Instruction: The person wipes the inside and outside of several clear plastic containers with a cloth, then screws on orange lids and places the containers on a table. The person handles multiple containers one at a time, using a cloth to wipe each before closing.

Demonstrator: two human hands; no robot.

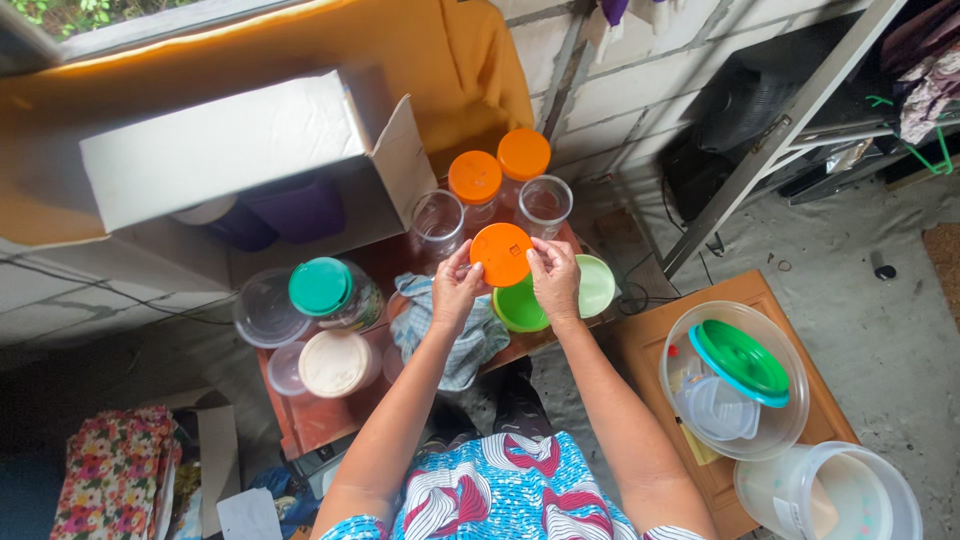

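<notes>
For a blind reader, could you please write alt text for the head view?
Left hand and right hand hold an orange lid above a small table crowded with clear jars, lidded jars and a green bowl.

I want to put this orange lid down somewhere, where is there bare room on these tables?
The small red table is crowded: jars, cloth and green lids fill it. Its only bare patch is the near corner, below the cream-lidded jar. The wooden table has a bare strip on its left side, between the big clear bowl and your right hand.
</notes>
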